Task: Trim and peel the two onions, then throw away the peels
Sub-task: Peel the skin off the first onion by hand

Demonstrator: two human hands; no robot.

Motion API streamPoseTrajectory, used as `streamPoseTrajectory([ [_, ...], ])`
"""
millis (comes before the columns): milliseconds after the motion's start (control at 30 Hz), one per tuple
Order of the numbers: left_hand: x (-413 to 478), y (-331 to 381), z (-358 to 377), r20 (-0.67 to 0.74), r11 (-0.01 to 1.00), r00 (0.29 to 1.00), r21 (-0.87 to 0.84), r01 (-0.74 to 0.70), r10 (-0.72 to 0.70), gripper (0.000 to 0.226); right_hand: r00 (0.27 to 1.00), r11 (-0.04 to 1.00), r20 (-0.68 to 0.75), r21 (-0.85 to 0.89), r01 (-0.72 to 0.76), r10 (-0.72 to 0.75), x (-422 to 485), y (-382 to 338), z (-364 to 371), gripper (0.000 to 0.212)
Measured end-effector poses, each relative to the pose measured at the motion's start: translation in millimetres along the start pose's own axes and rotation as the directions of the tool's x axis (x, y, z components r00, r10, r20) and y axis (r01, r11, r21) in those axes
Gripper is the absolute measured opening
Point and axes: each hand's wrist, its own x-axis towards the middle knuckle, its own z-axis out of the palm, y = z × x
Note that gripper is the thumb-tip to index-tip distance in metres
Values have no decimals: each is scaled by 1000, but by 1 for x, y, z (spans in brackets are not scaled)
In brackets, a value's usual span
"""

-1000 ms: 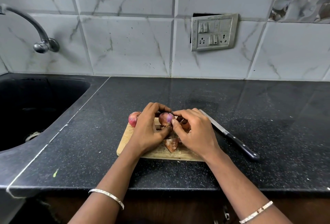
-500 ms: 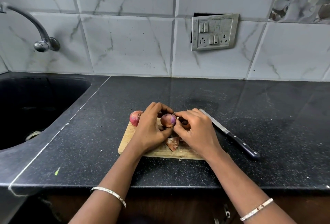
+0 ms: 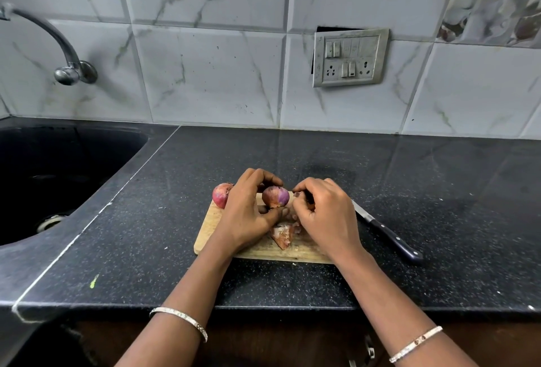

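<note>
Mid-peel: my left hand (image 3: 246, 214) grips the onion (image 3: 275, 196), my right hand (image 3: 325, 214) pinches a scrap of skin (image 3: 296, 194) — next, I reckon, strip the rest.

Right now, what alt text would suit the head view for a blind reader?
A person's left hand holds a partly peeled onion over a cutting board, the right hand curled beside it. A second onion and a knife lie nearby.

A black speckled countertop (image 3: 409, 191) runs beneath a wall of white marbled tiles (image 3: 205, 73). A dark sink (image 3: 96, 161) sits at the left under a curved metal tap (image 3: 74, 72). A grey switch-and-socket plate (image 3: 349, 57) hangs on the wall.
</note>
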Motion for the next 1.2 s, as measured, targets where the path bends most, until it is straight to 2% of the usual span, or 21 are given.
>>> streamPoseTrajectory([
  [133,0,0,-1,4,998,999,-54,35,-35,43,998,999,-28,11,-48,48,2,2,-2,14],
  [267,0,-1,0,-4,999,1000,-45,13,-13,42,1000,994,-18,103,28,-26,2,0,-4,29],
  [433,1,-2,1,11,999,1000,-42,24,-23,45,997,988,23,133,76,-80,2,2,-2,24],
  [567,0,-4,1,32,995,999,-87,39,-36,47,997,987,33,151,64,-69,2,3,0,26],
  [800,-1,-6,2,64,986,996,-153,68,-59,52,998,979,-42,197,49,-42,2,4,-1,10],
  [967,-1,-6,3,58,991,995,-97,88,-82,55,999,966,-35,255,44,-36,2,4,-2,10],
  [1067,0,-5,2,41,998,998,-38,52,-51,56,998,957,-32,285,53,-46,2,3,-3,10],
  [1200,0,-6,1,42,997,998,-46,57,-55,55,997,949,-50,309,69,-56,1,1,-4,10],
])
